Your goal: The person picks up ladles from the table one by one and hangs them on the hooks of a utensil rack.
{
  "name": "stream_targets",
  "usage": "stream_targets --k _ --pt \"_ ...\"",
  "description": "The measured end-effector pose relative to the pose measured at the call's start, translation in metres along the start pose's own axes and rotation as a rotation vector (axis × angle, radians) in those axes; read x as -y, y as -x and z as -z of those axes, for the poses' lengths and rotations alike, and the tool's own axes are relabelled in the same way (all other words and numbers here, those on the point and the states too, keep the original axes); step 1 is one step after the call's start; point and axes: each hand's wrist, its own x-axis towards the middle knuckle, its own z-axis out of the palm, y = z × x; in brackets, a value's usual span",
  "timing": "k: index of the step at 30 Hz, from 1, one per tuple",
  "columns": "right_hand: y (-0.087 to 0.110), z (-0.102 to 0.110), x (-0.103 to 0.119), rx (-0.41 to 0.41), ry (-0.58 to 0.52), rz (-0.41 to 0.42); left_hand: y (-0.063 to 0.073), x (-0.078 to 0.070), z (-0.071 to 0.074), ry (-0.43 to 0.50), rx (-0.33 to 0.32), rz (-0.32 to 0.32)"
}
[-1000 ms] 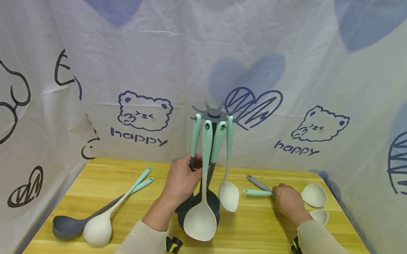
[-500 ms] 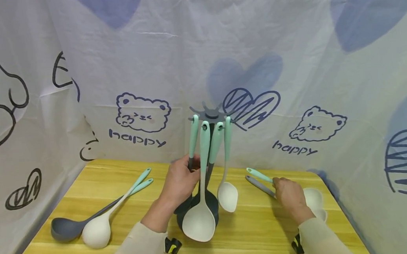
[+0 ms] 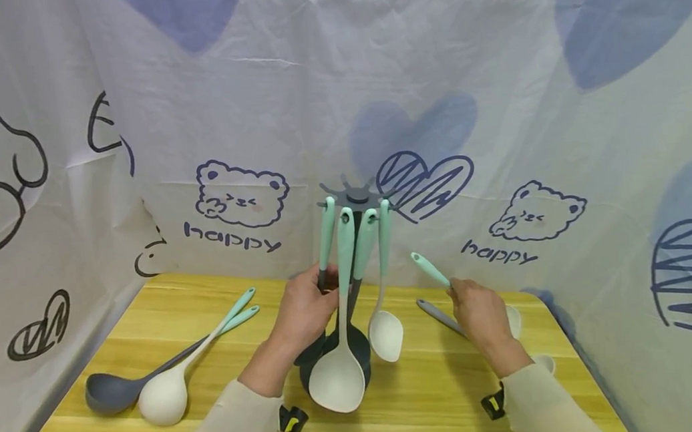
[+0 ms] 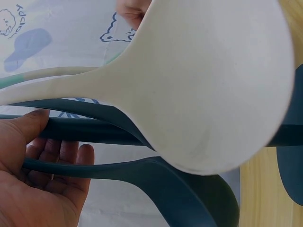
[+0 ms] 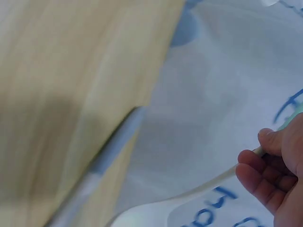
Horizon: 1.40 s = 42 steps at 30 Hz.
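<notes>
A dark utensil stand (image 3: 357, 197) with a hooked top holds several hanging utensils with mint handles. A large white ladle (image 3: 337, 379) hangs at its front, a smaller white spoon (image 3: 386, 336) at its right. My left hand (image 3: 307, 306) grips the stand's post (image 4: 90, 130), thumb on one side; a dark utensil handle (image 4: 61, 167) crosses its fingers. My right hand (image 3: 479, 310) pinches a white spoon with a mint handle (image 3: 430, 269), raised above the table; its bowl (image 5: 142, 215) shows partly in the right wrist view.
On the wooden table (image 3: 420, 411), a grey-handled utensil (image 3: 440, 316) lies under my right hand. A white bowl end (image 3: 545, 363) shows by the right sleeve. At left, a dark ladle (image 3: 114, 393) and a white ladle (image 3: 164, 396) lie crossed. A printed cloth (image 3: 324, 77) hangs behind.
My right hand has lifted the mint-handled spoon off the table, its handle end swinging upward and then moving left with the hand. The left hand keeps its grip on the stand.
</notes>
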Motion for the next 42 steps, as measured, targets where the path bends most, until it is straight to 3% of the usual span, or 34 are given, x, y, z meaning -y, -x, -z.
stream_targets --k 6,16,23,33,42 --pt "-0.011 0.023 0.026 -0.046 -0.045 0.004 0.000 0.001 -0.001 -0.008 -0.001 -0.006" --pt "-0.027 0.063 0.067 -0.038 -0.397 -0.171 -0.001 0.001 -0.002 -0.009 -0.005 -0.010" --pt "-0.036 0.089 0.087 0.001 -0.576 -0.218 -0.001 0.001 -0.002 -0.009 -0.009 -0.010" --pt "-0.048 0.104 0.106 0.075 -0.693 -0.226 0.001 0.001 0.000 0.000 -0.025 -0.004" --pt "-0.050 0.104 0.111 0.091 -0.691 -0.227 -0.001 0.000 -0.001 0.022 -0.031 0.016"
